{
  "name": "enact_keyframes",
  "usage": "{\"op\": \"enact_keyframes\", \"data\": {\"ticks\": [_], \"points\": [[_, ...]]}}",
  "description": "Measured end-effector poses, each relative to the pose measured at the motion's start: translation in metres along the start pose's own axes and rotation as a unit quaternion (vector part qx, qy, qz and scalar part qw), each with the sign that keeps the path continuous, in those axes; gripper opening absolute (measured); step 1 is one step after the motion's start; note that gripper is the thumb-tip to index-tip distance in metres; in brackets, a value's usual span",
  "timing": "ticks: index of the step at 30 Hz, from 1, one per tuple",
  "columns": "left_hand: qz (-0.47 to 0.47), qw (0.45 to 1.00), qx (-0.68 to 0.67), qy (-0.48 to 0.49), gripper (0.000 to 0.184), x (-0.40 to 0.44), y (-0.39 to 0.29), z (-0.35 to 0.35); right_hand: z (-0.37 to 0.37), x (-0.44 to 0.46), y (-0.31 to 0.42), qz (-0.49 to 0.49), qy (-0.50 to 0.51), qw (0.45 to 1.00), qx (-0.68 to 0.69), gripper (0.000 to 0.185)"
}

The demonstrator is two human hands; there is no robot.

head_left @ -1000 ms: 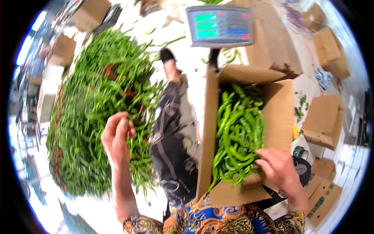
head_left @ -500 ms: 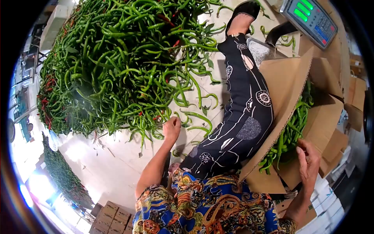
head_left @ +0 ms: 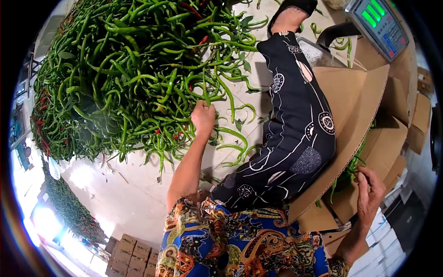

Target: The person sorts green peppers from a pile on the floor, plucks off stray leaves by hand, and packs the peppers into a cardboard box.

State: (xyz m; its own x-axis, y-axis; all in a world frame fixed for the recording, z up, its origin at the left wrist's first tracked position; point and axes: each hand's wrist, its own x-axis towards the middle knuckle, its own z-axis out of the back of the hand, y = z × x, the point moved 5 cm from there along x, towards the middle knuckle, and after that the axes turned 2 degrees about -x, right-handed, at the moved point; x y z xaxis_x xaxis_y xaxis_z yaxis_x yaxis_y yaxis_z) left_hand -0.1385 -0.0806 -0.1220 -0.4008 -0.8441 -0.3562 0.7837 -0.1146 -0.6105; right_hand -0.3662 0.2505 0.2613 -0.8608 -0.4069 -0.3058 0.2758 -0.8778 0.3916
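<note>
My left hand (head_left: pixel 203 119) is closed at the right edge of a large heap of green chili peppers (head_left: pixel 134 83), with a long green chili pepper (head_left: pixel 206 90) standing up out of its fingers. To the right, my right hand (head_left: pixel 370 191) is at the opening of a cardboard box (head_left: pixel 344 152). Its thumb and fingers are pinched together at a green chili pepper (head_left: pixel 359 160) by the box's inner side. More peppers lie inside the box, mostly hidden behind its raised flap.
My leg in patterned trousers (head_left: pixel 300 120) stretches between heap and box. A digital scale display (head_left: pixel 378 25) stands at the upper right beside a metal pan (head_left: pixel 316 53). Loose peppers (head_left: pixel 233 138) lie on the pale floor. Stacked cartons (head_left: pixel 130 258) are at the bottom left.
My left hand has moved up along the heap's edge, and a pepper now shows in its fingers. The right hand stays at the box, where fewer peppers show as the view has shifted.
</note>
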Motion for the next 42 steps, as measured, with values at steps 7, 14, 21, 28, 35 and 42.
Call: {"op": "enact_keyframes", "data": {"ticks": [7,14,21,28,35,42], "points": [[-0.31,0.942,0.055,0.118,0.033,-0.08,-0.007,-0.003,-0.004,-0.003,-0.01,0.016,0.024,0.999,-0.017,0.012],[-0.261,0.947,0.108,0.153,0.018,-0.074,0.002,-0.024,0.0,-0.003,-0.006,-0.019,0.014,1.0,0.02,0.013],[0.076,0.929,-0.133,0.336,0.021,-0.071,0.007,0.015,-0.009,0.0,0.002,-0.017,0.041,0.999,0.026,0.012],[0.157,0.826,-0.409,0.354,0.016,-0.088,-0.117,0.08,0.004,0.005,0.051,-0.01,0.055,0.988,0.143,0.034],[-0.037,0.698,-0.409,0.587,0.016,-0.145,-0.271,0.133,-0.021,0.037,0.109,0.102,0.105,0.953,0.265,0.067],[0.018,0.937,-0.269,0.224,0.023,-0.068,-0.167,0.087,0.043,0.038,0.047,0.019,-0.094,0.962,0.255,0.019]]}}
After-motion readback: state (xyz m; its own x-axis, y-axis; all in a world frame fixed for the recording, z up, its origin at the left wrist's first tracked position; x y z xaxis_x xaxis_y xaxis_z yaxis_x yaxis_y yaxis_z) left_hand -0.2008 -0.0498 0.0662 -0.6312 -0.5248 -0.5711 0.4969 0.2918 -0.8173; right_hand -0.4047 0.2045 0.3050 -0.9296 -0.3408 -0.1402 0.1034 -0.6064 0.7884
